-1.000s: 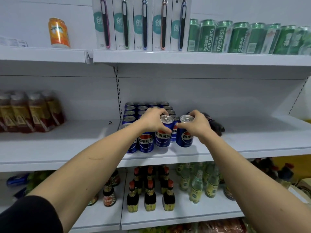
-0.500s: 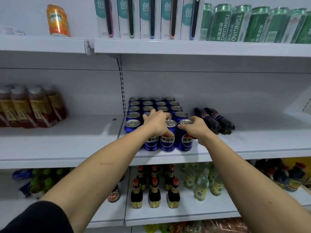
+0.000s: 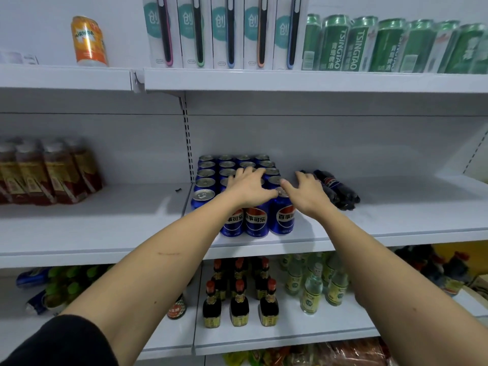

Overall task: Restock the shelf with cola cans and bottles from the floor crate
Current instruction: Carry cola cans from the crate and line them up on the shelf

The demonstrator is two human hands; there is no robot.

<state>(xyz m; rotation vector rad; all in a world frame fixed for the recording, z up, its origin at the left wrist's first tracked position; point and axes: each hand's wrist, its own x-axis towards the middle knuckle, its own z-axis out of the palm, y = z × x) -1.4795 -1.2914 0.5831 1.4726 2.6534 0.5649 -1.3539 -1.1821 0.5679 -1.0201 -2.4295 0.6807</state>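
Reaching up to the middle shelf [image 3: 343, 235], both bare arms stretch out over a block of blue cola cans [image 3: 257, 220]; the cans stand upright in tidy rows, close together, near the middle of the shelf, just right of the upright post with holes [image 3: 188, 143]; the front row sits by the shelf's front edge.

The left hand [image 3: 248, 187] lies on top of the cans with its fingers spread and fairly straight, pointing to about 1 o'clock; it holds nothing; the right hand [image 3: 307, 192] is just beside it at 3 o'clock, fingers also spread and loose, over the front right can [image 3: 284, 219]; its thumb points to 9 o'clock, toward the left hand; the two hands are close but not joined; I cannot tell if the right hand touches the can top.

Two dark cola bottles [image 3: 336, 186] lie on their sides on the same shelf, at 3 o'clock from the cans, partly hidden behind the right hand.

At 9 o'clock, far from the cans, brown drink bottles [image 3: 50, 173] stand in a group; on the top shelf, at 12 o'clock, are white boxes [image 3: 224, 33], with green cans [image 3: 396, 46] at 1 o'clock and one orange can [image 3: 89, 40] at 11 o'clock; on the shelf below, at 6 o'clock, stand small dark bottles [image 3: 239, 303] and clear bottles [image 3: 313, 289].
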